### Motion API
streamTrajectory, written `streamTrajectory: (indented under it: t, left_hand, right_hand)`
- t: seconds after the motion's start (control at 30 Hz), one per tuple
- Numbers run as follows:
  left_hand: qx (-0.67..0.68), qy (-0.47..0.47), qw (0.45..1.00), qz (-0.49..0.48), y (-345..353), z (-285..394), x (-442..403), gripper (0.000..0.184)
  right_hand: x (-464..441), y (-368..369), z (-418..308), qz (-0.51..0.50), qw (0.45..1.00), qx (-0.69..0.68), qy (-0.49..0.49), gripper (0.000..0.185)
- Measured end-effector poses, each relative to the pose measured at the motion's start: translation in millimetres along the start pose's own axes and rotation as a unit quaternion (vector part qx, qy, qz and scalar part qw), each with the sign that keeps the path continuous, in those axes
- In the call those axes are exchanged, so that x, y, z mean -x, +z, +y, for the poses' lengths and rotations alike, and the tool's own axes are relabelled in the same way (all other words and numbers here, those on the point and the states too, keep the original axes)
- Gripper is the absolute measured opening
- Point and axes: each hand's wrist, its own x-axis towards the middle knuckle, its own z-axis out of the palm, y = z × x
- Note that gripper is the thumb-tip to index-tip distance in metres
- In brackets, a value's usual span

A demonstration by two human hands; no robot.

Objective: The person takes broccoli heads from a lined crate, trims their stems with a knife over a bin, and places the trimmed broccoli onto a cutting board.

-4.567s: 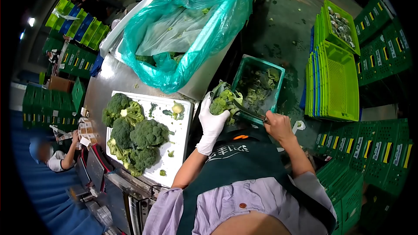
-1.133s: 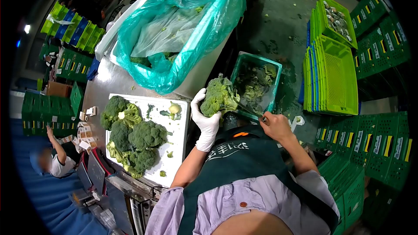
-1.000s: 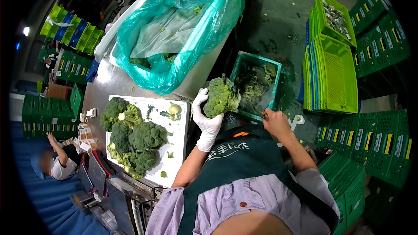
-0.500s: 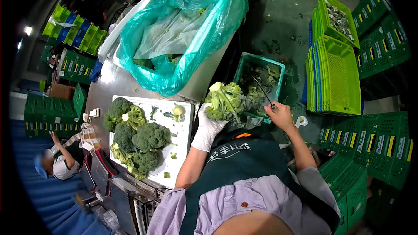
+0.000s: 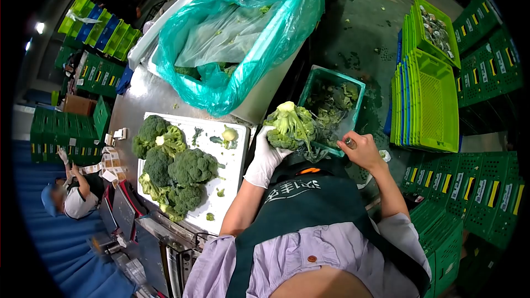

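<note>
My left hand (image 5: 261, 161), in a white glove, is closed round a broccoli head (image 5: 288, 124) with its cut stem facing up and leaves hanging off one side. To its right my bare right hand (image 5: 365, 152) grips a knife (image 5: 350, 143); its handle shows in the fist, while the blade is hard to make out. Beneath and beyond both hands sits a teal crate (image 5: 361, 92) with leaf trimmings in it. Several broccoli heads (image 5: 190, 170) lie on a white tray (image 5: 234, 172) at my left, along with a pale stem piece (image 5: 229, 133) and small green scraps.
A white box lined with a teal plastic bag (image 5: 212, 99) stands ahead on the metal table (image 5: 132, 107). Stacked lime-green crates (image 5: 433, 96) and dark green crates (image 5: 480, 187) line the right. At far left is a co-worker (image 5: 77, 198) in a blue cap.
The knife has turned in my right hand, so its blade no longer shows over the crate. The broccoli has tilted slightly in my left hand. My view has shifted a little.
</note>
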Motion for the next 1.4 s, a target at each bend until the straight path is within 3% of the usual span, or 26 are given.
streamTrajectory:
  t: [0.17, 0.23, 0.37, 0.5, 0.57, 0.73, 0.9, 0.97, 1.0, 1.07, 1.17, 1.23, 1.3, 1.37, 1.4]
  left_hand:
    - [-0.109, 0.043, 0.991, 0.059, -9, -2, -4, 0.055]
    - [-0.164, 0.115, 0.971, 0.128, -8, -4, -2, 0.053]
    - [-0.203, 0.127, 0.956, 0.167, -2, -2, 5, 0.05]
    - [-0.233, 0.202, 0.945, 0.111, 3, -6, 4, 0.052]
    - [-0.237, 0.258, 0.927, 0.136, 4, -8, 1, 0.045]
    - [-0.253, 0.273, 0.917, 0.141, -7, -9, -6, 0.048]
    - [-0.271, 0.274, 0.91, 0.153, -5, -11, -5, 0.049]
    - [-0.359, 0.321, 0.86, 0.171, -6, -14, -8, 0.049]
    - [-0.365, 0.33, 0.853, 0.174, -4, -14, -9, 0.05]
    - [-0.317, 0.318, 0.88, 0.154, -17, -10, -12, 0.05]
    - [-0.244, 0.248, 0.93, 0.123, -21, 0, -14, 0.051]
    - [-0.207, 0.074, 0.962, 0.163, -3, 9, 0, 0.055]
    - [-0.225, 0.049, 0.966, 0.12, -16, 11, -9, 0.056]
    - [-0.11, -0.023, 0.994, 0.011, -12, 10, -6, 0.057]
    - [-0.136, -0.031, 0.99, 0.027, -4, 11, -3, 0.057]
  right_hand:
    - [-5, -10, 1, -0.062, 0.995, 0.06, -0.045, 0.023]
    - [-8, -13, 0, -0.095, 0.989, 0.101, -0.045, 0.024]
    - [-14, -21, 7, -0.123, 0.971, 0.187, -0.078, 0.02]
    - [-21, -25, 13, -0.125, 0.933, 0.326, -0.091, 0.008]
    - [-23, -27, 8, -0.128, 0.93, 0.333, -0.09, 0.01]
    - [-27, -30, 3, -0.178, 0.916, 0.342, -0.111, 0.014]
    - [-35, -37, 1, -0.204, 0.914, 0.345, -0.064, 0.013]
    - [-40, -37, 18, -0.221, 0.911, 0.347, -0.033, 0.011]
    - [-43, -34, 50, -0.167, 0.904, 0.393, 0.002, 0.011]
    - [-37, -47, 106, -0.094, 0.892, 0.435, 0.079, 0.01]
    - [-36, -59, 101, -0.062, 0.905, 0.4, 0.131, 0.016]
    - [-34, -46, 79, -0.06, 0.976, 0.169, 0.123, 0.026]
    - [-32, -29, 55, -0.058, 0.989, 0.059, 0.121, 0.032]
    - [-33, -18, 29, -0.077, 0.99, -0.024, 0.117, 0.027]
    - [-36, -13, 20, -0.076, 0.991, -0.058, 0.093, 0.026]
